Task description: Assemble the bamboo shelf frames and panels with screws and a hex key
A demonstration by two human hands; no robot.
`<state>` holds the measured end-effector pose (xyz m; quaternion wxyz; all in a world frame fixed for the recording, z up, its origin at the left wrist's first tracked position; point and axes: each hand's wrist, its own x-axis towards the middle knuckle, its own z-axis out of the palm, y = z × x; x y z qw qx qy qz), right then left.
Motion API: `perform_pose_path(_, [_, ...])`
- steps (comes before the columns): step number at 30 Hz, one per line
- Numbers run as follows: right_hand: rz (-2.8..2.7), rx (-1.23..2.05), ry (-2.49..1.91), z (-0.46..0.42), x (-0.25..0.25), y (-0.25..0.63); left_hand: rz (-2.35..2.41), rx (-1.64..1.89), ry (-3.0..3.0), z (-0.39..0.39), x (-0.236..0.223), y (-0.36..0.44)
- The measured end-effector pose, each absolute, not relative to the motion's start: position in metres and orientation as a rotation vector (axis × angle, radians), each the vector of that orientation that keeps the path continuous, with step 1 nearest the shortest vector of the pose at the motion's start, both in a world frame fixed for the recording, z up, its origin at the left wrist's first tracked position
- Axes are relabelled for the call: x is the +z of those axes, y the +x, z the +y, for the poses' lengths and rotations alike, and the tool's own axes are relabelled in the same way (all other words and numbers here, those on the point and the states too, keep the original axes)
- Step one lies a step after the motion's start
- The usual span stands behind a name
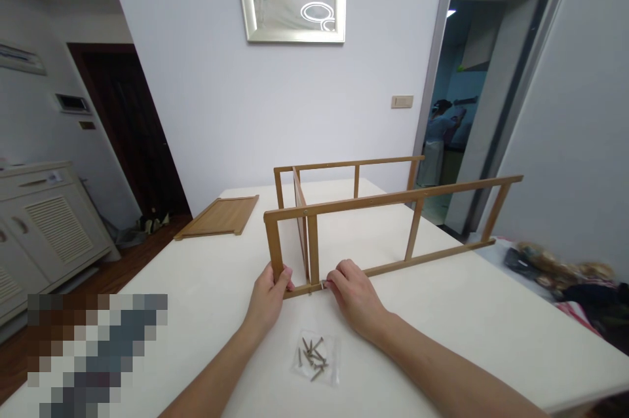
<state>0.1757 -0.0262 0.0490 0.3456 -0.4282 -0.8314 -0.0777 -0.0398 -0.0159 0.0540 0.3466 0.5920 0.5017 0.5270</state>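
A wooden shelf frame lies on its side on the white table, with two ladder-like sides joined by a panel near the left end. My left hand is closed around the short end bar at the near lower left corner. Beside the lower rail, my right hand is pinched at the foot of the second crossbar. A tiny pale metallic bit shows at its fingertips, too small to name. Just in front of both hands, a clear plastic bag holds several screws.
A flat wooden panel lies at the table's far left. The white table reaches the wall. Clothes and bags are heaped beyond the right edge. Another person stands in the room past the doorway. A pixelated patch covers the lower left.
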Motion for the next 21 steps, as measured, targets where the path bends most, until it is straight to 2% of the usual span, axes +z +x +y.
perform_pose_path(5, [-2.152,0.071,-1.014,-0.032,0.045,0.171,1.329,1.366,1.559,-0.016,0.053,-0.040])
perform_pose_path(11, [-1.984,0.243,-1.045,-0.026,0.040,0.172,1.369,1.287,1.589,-0.009,0.048,-0.043])
perform_pose_path(21, [-2.086,0.031,-1.171,-0.018,0.039,0.174,1.495,0.991,1.697,-0.004,0.049,-0.062])
